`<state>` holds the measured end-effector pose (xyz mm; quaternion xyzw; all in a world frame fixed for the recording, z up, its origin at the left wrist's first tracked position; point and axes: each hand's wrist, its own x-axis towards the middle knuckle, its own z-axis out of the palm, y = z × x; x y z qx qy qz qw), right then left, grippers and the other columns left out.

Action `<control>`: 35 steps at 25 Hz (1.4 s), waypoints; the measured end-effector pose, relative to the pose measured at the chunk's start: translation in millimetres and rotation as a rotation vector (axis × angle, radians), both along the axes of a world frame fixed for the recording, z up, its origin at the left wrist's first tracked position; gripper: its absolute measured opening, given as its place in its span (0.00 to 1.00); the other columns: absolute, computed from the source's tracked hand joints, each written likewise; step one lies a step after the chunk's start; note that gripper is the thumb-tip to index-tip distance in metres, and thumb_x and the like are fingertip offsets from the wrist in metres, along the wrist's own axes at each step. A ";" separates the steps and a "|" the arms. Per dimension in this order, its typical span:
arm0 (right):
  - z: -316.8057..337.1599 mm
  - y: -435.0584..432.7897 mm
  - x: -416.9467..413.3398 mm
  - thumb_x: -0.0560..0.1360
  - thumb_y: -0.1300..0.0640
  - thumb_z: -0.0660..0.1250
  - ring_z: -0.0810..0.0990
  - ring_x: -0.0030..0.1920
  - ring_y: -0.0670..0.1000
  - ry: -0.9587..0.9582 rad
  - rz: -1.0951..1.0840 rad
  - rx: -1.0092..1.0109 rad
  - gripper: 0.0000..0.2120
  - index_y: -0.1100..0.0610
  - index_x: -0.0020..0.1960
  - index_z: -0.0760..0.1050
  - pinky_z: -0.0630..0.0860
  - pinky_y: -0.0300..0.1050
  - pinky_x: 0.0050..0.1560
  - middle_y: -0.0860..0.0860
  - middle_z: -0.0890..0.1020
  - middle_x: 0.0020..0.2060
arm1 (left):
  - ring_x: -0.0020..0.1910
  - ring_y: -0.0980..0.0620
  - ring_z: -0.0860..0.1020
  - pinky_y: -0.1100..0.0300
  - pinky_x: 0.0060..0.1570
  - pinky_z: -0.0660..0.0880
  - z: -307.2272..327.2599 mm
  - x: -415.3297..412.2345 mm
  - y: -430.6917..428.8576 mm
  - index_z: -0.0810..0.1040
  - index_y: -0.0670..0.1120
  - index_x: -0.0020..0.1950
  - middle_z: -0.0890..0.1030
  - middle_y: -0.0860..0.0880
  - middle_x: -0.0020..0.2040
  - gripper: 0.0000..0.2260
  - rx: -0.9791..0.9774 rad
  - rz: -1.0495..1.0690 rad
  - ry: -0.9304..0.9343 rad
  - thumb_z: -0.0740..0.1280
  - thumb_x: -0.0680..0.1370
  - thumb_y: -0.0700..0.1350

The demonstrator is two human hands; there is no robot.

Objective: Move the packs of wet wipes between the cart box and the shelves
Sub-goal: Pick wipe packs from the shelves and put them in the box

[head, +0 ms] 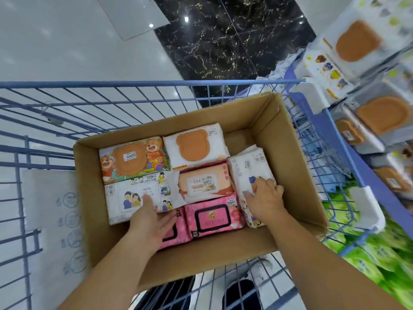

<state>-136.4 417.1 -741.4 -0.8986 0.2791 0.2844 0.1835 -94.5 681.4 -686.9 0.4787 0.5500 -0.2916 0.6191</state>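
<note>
A cardboard box [288,139] sits in a blue wire cart [138,86] and holds several packs of wet wipes. My left hand [149,220] rests with straight fingers on a white pack with a cartoon couple [127,198] and covers part of a pink pack [172,233]. My right hand [263,198] grips a white pack with purple print [248,168] standing along the box's right side. Other packs lie flat: a bear-print pack [131,159], a white pack with an orange lid [194,146], a peach pack [205,182] and a second pink pack [212,215].
Shelves [312,97] on the right carry more packs with orange bear-shaped lids [357,41] and green packs [391,253] lower down. The floor beyond the cart is white tile and black marble. A flat printed board [51,215] leans inside the cart at the left.
</note>
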 end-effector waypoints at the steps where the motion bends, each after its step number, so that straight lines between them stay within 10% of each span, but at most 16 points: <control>1: 5.8 -0.9 1.1 0.78 0.45 0.63 0.71 0.61 0.58 0.004 -0.112 0.105 0.10 0.51 0.53 0.72 0.64 0.51 0.65 0.53 0.78 0.56 | 0.56 0.41 0.80 0.46 0.61 0.76 6.4 -1.1 -0.1 0.70 0.45 0.64 0.80 0.39 0.57 0.13 0.015 -0.139 0.028 0.56 0.87 0.53; 6: 80.0 13.5 -19.9 0.79 0.45 0.63 0.81 0.55 0.56 -0.101 -0.690 0.593 0.14 0.49 0.61 0.74 0.77 0.56 0.61 0.49 0.79 0.54 | 0.55 0.44 0.79 0.47 0.60 0.76 58.4 -8.8 -16.5 0.75 0.48 0.53 0.81 0.45 0.57 0.11 0.074 -0.824 -0.071 0.60 0.82 0.55; 11: 173.9 15.3 -46.7 0.79 0.45 0.64 0.79 0.52 0.49 -0.309 -0.876 0.706 0.20 0.53 0.68 0.72 0.75 0.48 0.54 0.50 0.78 0.58 | 0.72 0.46 0.70 0.47 0.71 0.67 145.1 -19.3 -62.4 0.68 0.50 0.77 0.71 0.50 0.73 0.28 0.058 -1.101 -0.337 0.63 0.80 0.61; 18: 289.1 -27.4 -121.3 0.82 0.45 0.62 0.76 0.59 0.47 -0.673 -1.045 0.641 0.19 0.52 0.70 0.72 0.72 0.50 0.65 0.47 0.75 0.63 | 0.62 0.52 0.78 0.45 0.68 0.73 245.4 -45.5 -149.0 0.77 0.51 0.67 0.80 0.53 0.63 0.31 -0.069 -1.303 -0.677 0.67 0.68 0.65; 24: 377.7 -102.6 -217.3 0.82 0.45 0.62 0.72 0.69 0.51 -0.996 -1.183 0.547 0.21 0.50 0.73 0.70 0.70 0.52 0.69 0.45 0.72 0.66 | 0.65 0.50 0.77 0.45 0.68 0.73 332.5 -100.7 -270.8 0.75 0.53 0.66 0.78 0.51 0.65 0.14 -0.205 -1.437 -0.874 0.66 0.83 0.55; 35: 483.9 -284.2 -399.0 0.82 0.44 0.62 0.74 0.62 0.48 -1.355 -1.262 0.269 0.21 0.50 0.72 0.69 0.73 0.50 0.64 0.43 0.74 0.63 | 0.68 0.47 0.73 0.50 0.63 0.71 439.7 -265.5 -503.2 0.69 0.49 0.76 0.73 0.50 0.72 0.23 -0.355 -1.572 -1.215 0.63 0.84 0.56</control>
